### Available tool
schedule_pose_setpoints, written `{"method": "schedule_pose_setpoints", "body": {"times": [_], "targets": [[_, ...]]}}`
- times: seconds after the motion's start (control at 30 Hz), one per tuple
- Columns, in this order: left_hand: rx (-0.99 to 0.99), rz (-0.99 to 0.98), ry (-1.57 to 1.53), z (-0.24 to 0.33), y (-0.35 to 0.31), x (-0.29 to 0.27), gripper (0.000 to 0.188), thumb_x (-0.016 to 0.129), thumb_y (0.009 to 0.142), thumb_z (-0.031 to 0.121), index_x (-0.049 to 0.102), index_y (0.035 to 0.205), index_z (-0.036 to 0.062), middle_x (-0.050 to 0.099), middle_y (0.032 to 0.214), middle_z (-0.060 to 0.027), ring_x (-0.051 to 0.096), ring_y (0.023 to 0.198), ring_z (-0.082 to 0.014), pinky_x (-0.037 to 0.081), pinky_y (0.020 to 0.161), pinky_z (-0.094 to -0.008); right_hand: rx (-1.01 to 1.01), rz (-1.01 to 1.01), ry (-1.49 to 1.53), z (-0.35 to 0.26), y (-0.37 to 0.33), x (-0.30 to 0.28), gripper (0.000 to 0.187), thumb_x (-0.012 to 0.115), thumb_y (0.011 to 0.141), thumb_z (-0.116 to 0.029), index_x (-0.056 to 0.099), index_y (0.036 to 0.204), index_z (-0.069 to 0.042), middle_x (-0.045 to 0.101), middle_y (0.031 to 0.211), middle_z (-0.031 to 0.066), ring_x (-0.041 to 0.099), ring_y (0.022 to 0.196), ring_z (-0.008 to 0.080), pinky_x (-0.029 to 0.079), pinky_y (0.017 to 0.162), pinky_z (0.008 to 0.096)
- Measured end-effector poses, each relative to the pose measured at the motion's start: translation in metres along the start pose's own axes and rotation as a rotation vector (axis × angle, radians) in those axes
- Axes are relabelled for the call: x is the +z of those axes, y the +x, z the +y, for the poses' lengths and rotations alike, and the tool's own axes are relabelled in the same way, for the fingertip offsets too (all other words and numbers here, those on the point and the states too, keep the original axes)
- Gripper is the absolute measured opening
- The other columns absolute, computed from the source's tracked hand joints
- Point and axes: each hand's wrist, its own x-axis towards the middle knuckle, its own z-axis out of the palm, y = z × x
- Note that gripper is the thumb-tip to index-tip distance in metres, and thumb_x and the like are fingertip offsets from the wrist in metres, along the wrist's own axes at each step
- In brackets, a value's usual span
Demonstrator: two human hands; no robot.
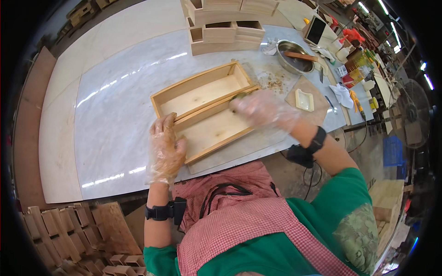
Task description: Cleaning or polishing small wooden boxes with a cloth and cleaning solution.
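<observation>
A long wooden box (pixel 216 129) with a pale inside lies on the table in front of me. Against its far side rests another of the same shape (pixel 195 98); I cannot tell whether they are joined. Both have darker, orange-brown rims. My left hand (pixel 166 149), in a clear plastic glove with brown stains, grips the left end of the near box, fingers over its wall. Also gloved, my right hand (pixel 264 109) is blurred over the right end of that box. Its fingers close on a small dark wad (pixel 237 97), partly hidden.
Wooden drawer units (pixel 225 34) stand at the back. A metal bowl (pixel 294 57) with a wooden stick across it sits at the back right, near a small white dish (pixel 304 100) on a board. Bottles, cloths and tools crowd the right. Wooden pieces (pixel 64 230) are stacked lower left.
</observation>
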Motion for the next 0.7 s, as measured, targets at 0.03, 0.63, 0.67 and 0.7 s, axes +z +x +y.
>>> {"method": "schedule_pose_setpoints", "body": {"times": [0.03, 0.63, 0.67, 0.7], "targets": [[0.008, -0.001, -0.002, 0.001, 0.001, 0.001, 0.056, 0.054, 0.075, 0.006, 0.047, 0.13, 0.0031, 0.051, 0.125, -0.0196, 0.043, 0.12, -0.0409, 0.037, 0.104, -0.0471, 0.007, 0.002, -0.004, -0.001, 0.0, 0.001, 0.01, 0.056, 0.088, -0.013, 0.059, 0.097, -0.011, 0.059, 0.063, 0.0071, 0.064, 0.062, 0.0273, 0.05, 0.05, 0.0383], [0.004, -0.095, 0.166, -0.005, 0.03, -0.009, 0.018, 0.065, 0.081, 0.013, 0.06, 0.094, 0.002, 0.063, 0.087, -0.0175, 0.057, 0.085, -0.0399, 0.046, 0.076, -0.0458, 0.119, -0.278, -0.017, 0.027, 0.129, 0.011, 0.024, 0.055, 0.08, -0.017, 0.073, 0.095, -0.012, 0.071, 0.101, 0.0129, 0.068, 0.089, 0.0316, 0.055, 0.074, 0.0375], [0.008, -0.117, 0.185, -0.003, 0.031, -0.01, 0.016, 0.064, 0.08, 0.012, 0.06, 0.091, 0.0023, 0.062, 0.085, -0.0177, 0.057, 0.083, -0.0401, 0.046, 0.076, -0.0462, 0.093, -0.28, -0.048, 0.025, 0.127, 0.011, 0.014, 0.062, 0.074, -0.018, 0.065, 0.084, -0.009, 0.068, 0.081, 0.0142, 0.066, 0.078, 0.0331, 0.053, 0.068, 0.0387], [0.013, -0.141, 0.202, -0.004, 0.032, -0.01, 0.014, 0.064, 0.08, 0.012, 0.059, 0.089, 0.0025, 0.062, 0.084, -0.0178, 0.057, 0.081, -0.0403, 0.046, 0.075, -0.0465, 0.087, -0.285, -0.047, 0.029, 0.128, 0.007, 0.014, 0.062, 0.074, -0.018, 0.065, 0.084, -0.009, 0.068, 0.081, 0.0142, 0.066, 0.078, 0.0331, 0.053, 0.068, 0.0387]]}}
